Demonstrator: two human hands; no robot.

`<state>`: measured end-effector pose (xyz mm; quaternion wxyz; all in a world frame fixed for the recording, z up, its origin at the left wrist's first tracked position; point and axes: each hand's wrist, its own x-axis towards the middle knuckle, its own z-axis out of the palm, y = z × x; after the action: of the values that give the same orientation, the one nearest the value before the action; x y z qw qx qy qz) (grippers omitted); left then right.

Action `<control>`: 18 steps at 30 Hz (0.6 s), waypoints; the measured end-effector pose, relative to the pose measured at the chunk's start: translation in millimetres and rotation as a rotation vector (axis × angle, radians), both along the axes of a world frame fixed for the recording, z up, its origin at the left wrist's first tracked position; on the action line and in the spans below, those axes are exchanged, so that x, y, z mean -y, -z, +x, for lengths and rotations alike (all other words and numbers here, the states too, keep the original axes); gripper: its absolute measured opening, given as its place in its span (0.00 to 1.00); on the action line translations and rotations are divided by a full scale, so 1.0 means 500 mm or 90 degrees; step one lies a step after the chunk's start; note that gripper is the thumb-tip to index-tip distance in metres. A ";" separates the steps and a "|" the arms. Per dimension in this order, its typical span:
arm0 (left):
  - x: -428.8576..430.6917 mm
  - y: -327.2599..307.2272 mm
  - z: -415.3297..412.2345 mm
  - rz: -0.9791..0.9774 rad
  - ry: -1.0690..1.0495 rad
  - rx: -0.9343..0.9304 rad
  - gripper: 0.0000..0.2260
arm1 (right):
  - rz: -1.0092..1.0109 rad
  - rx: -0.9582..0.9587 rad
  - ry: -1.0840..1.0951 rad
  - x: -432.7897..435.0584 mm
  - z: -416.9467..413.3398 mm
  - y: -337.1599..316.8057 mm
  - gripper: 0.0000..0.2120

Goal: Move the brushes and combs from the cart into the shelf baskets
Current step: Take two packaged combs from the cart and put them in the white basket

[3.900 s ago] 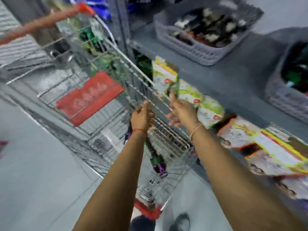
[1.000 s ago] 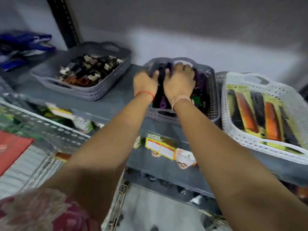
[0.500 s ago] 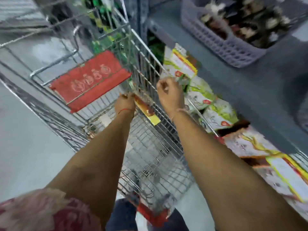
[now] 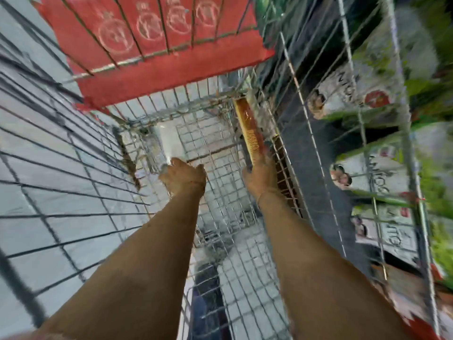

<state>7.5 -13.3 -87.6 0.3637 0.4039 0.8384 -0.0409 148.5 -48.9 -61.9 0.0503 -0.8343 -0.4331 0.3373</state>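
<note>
Both arms had dropped deeper into the cart (image 4: 73, 182) since half a second earlier, and the view had swung down to look almost straight at its wire floor; the shelf baskets were out of view.

Step in hand, as I read it: picking the next combs out of the cart. The right hand (image 4: 261, 176) was closed around the near end of an orange-brown comb (image 4: 248, 130), which stuck out away from the person along the cart's right wall, teeth visible. A second dark comb-like strip (image 4: 282, 163) lay just beside that hand against the same wall (too blurred to tell if the hand touched it). The left hand (image 4: 182, 179) was curled narrow near the middle of the floor, fingers toward something pale and shiny; whether it held anything I couldn't tell. Another dark strip (image 4: 127, 158) sat by the left wall, apart from the left hand.

Pose: both forearms extended down and forward, roughly parallel, wrists straight, backs of hands up.

Next move probably called for lifting the comb clear of the red seat flap (image 4: 157, 52) and wire sides, then turning right toward the shelf.
</note>
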 end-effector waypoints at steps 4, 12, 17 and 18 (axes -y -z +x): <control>0.000 0.030 0.003 0.055 -0.008 -0.022 0.24 | -0.044 0.038 -0.073 -0.015 0.015 0.059 0.33; 0.021 -0.008 0.005 0.167 -0.297 0.130 0.12 | 0.027 0.109 0.043 0.103 -0.031 0.058 0.13; 0.043 -0.016 0.013 -0.029 -0.374 0.280 0.16 | -0.028 0.021 0.160 0.107 -0.027 0.045 0.22; 0.049 -0.025 0.015 -0.043 -0.378 0.301 0.17 | -0.044 -0.013 0.171 0.102 -0.022 0.041 0.20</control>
<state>15.0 -37.8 -75.2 0.5559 0.1295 0.8102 0.1331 137.4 -99.8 -82.3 0.0707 -0.8825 -0.3048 0.3511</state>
